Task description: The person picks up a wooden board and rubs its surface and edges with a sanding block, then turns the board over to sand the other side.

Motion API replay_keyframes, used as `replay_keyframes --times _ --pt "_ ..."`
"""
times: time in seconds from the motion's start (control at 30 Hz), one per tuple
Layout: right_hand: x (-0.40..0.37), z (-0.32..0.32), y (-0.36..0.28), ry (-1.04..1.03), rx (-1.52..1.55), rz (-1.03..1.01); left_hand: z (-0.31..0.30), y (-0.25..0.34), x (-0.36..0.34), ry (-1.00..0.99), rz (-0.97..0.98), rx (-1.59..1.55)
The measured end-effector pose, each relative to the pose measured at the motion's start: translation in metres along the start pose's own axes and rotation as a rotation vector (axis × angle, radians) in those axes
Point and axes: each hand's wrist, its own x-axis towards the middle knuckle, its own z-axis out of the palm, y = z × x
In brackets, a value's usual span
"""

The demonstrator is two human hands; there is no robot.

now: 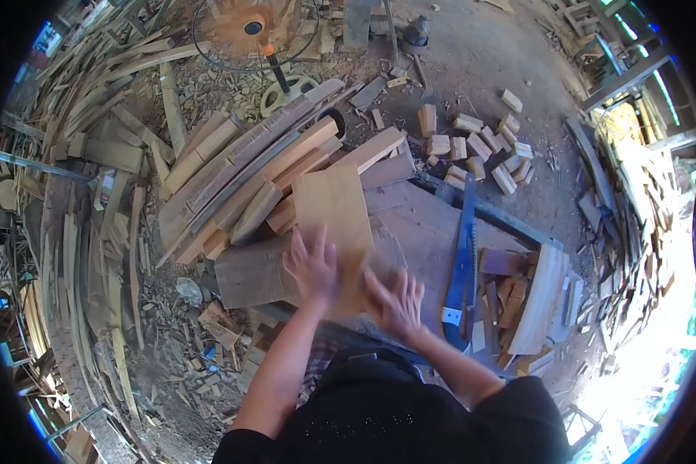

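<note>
A pale flat wooden board (331,205) lies on the work surface in front of me, its long side pointing away from my body. On its left edge rests my left hand (311,264), fingers spread and stretched forward. My right hand (395,300) is at the board's near right edge, fingers apart and partly smeared by motion; whether it touches the board is hard to tell. To the right of that hand lies a hand saw (462,255) with a blue blade, its handle toward me.
Long planks (243,166) are stacked at the left of the wooden work surface (421,220). Several short cut blocks (483,143) lie on the ground beyond it. Offcuts (510,301) sit right of the saw. A standing fan (274,69) is at the back.
</note>
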Motion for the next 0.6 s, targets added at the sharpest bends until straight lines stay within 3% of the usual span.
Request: replay_keyframes --times 0.03,0.13,0.27,0.37,0.47,0.6 --pt "-0.023 -0.004 -0.004 -0.027 -0.006 -0.033 -0.001 -0.001 -0.001 -0.017 -0.005 -0.003" --pt "0.012 -0.003 0.002 -0.046 -0.045 -0.081 -0.003 0.002 -0.001 -0.045 -0.002 0.001" --pt "0.158 0.02 0.012 0.213 0.018 0.058 -0.007 0.0 -0.002 -0.013 0.036 -0.001" --pt "0.242 0.024 0.023 0.202 0.068 0.115 -0.004 -0.001 0.001 0.014 0.037 -0.01" --pt "0.225 0.016 0.011 0.219 0.016 0.119 0.002 -0.001 -0.005 0.031 0.01 -0.027" --pt "0.068 0.012 -0.004 0.106 -0.088 0.023 0.004 0.0 -0.002 0.006 -0.058 -0.014"
